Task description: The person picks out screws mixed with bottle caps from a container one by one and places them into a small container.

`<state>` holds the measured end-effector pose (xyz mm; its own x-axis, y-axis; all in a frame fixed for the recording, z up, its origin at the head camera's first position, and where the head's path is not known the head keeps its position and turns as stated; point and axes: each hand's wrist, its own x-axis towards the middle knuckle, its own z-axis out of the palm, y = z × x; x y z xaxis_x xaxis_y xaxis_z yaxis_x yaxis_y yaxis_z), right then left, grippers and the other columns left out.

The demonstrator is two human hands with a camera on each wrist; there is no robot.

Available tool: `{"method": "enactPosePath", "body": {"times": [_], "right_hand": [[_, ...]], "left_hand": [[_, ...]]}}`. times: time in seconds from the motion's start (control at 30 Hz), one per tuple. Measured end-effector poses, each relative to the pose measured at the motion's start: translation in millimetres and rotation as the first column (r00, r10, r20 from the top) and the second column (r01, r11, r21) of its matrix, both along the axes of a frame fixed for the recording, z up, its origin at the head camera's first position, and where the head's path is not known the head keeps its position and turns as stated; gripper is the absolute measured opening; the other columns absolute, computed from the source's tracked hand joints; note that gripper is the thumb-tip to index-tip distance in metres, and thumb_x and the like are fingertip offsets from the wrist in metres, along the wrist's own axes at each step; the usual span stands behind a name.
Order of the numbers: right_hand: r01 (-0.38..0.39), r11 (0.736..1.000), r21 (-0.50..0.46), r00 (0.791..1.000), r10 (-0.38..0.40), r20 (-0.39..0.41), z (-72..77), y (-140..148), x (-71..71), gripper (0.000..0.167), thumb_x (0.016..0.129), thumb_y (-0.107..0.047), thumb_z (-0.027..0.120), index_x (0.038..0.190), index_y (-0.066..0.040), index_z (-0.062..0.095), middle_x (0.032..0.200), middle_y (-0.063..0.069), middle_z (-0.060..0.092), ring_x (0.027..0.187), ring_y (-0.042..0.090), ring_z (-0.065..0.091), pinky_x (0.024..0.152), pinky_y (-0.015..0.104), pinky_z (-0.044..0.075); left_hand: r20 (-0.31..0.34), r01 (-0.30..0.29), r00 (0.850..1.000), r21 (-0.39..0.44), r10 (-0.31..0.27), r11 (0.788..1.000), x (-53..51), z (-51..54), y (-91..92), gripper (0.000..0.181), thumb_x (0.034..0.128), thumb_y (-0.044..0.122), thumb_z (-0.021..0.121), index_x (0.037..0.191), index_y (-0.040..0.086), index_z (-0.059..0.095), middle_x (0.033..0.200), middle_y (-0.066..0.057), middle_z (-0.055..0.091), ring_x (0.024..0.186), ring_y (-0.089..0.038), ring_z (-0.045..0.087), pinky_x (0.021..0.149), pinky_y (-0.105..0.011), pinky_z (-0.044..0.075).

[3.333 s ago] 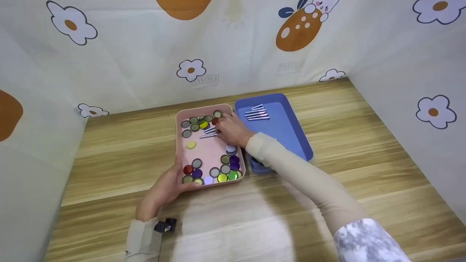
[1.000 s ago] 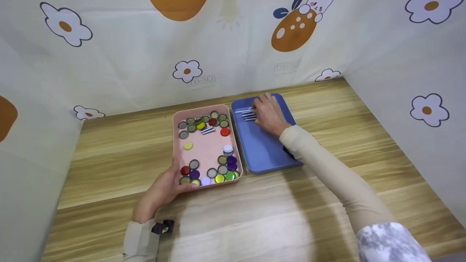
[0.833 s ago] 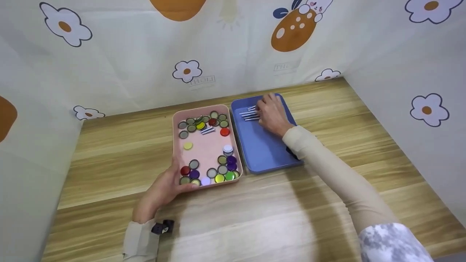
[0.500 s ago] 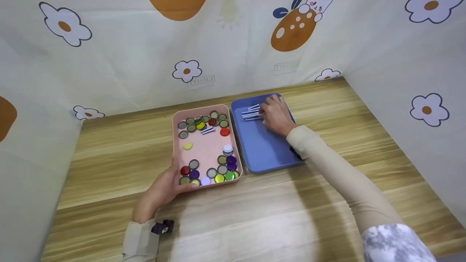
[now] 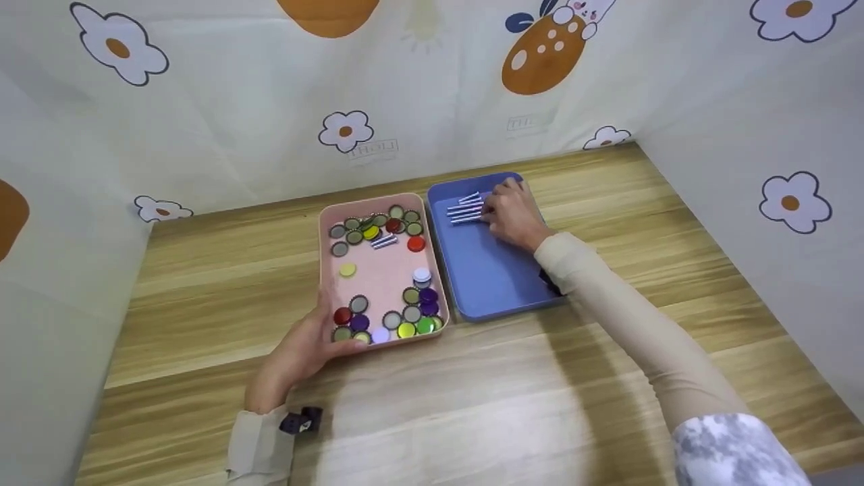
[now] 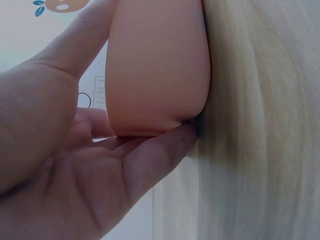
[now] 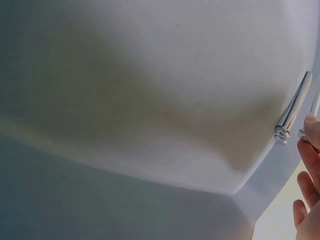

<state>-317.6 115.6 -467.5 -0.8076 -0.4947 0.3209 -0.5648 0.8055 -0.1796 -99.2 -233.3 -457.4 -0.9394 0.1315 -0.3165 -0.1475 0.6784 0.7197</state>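
Observation:
The left hand (image 5: 304, 344) grips the near left corner of a pink tray (image 5: 325, 270), its thumb over the front rim. In the left wrist view its fingers (image 6: 160, 155) curl against the tray's outer wall. The right hand (image 5: 514, 214) is over the far part of a blue tray (image 5: 486, 283). It pinches a silver screw (image 7: 315, 102) by the head end, seen in the right wrist view. Several silver screws (image 5: 464, 211) lie side by side to the left of its fingertips. A few more screws (image 5: 384, 241) lie in the pink tray.
Bottle caps of several colours lie in the pink tray, among them a red cap (image 5: 416, 244) and a green cap (image 5: 425, 325). Both trays stand close together on a wooden table (image 5: 223, 283). A patterned cloth (image 5: 256, 101) hangs behind them.
The right hand has moved from the screws in the pink tray across to the blue tray, then shifted slightly right there. Fewer screws lie in the pink tray. The left hand keeps its grip.

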Motion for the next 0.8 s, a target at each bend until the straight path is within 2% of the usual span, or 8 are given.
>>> {"method": "enactPosePath", "body": {"times": [0.1,0.23,0.4,0.8], "right_hand": [[-0.007,0.999,0.033,1.0,0.006,0.02,0.8,0.3,0.3,0.013,0.086,-0.018,0.072,0.09,-0.006,0.076,0.095,0.014,0.073,0.098,0.035,0.054,0.089,0.048,0.039],[-0.003,0.999,0.048,0.998,0.0,0.062,0.9,0.9,0.5,0.011,0.086,-0.017,0.072,0.088,-0.007,0.077,0.094,0.013,0.073,0.098,0.035,0.055,0.087,0.048,0.038],[0.014,0.999,0.047,0.994,-0.019,0.111,0.8,1.3,-0.4,0.01,0.084,-0.016,0.072,0.086,-0.008,0.077,0.095,0.012,0.073,0.099,0.034,0.054,0.087,0.048,0.039],[0.031,0.996,0.078,0.991,-0.041,0.127,1.8,0.0,-2.8,0.009,0.084,-0.016,0.072,0.085,-0.007,0.076,0.094,0.012,0.072,0.099,0.034,0.053,0.089,0.047,0.04]], "left_hand": [[0.0,0.0,1.0,0.009,0.0,1.0,-0.3,-0.6,0.5,0.122,0.0852,0.038,0.079,0.16,0.012,-0.014,0.166,-0.024,0.016,0.153,-0.039,0.024,0.126,-0.053,0.014],[-0.035,0.022,0.999,0.0,-0.022,1.0,-0.9,-1.4,0.6,0.122,0.0853,0.037,0.079,0.16,0.011,-0.014,0.165,-0.025,0.02,0.151,-0.039,0.029,0.125,-0.053,0.017],[-0.063,0.054,0.996,-0.025,-0.055,0.998,-1.2,-1.4,-0.2,0.122,0.086,0.037,0.078,0.159,0.01,-0.016,0.166,-0.027,0.014,0.15,-0.04,0.03,0.125,-0.054,0.019],[-0.047,0.04,0.998,-0.007,-0.041,0.999,0.2,-1.8,-0.3,0.12,0.0873,0.035,0.078,0.16,0.013,-0.016,0.166,-0.025,0.014,0.151,-0.039,0.027,0.125,-0.053,0.017]]}}
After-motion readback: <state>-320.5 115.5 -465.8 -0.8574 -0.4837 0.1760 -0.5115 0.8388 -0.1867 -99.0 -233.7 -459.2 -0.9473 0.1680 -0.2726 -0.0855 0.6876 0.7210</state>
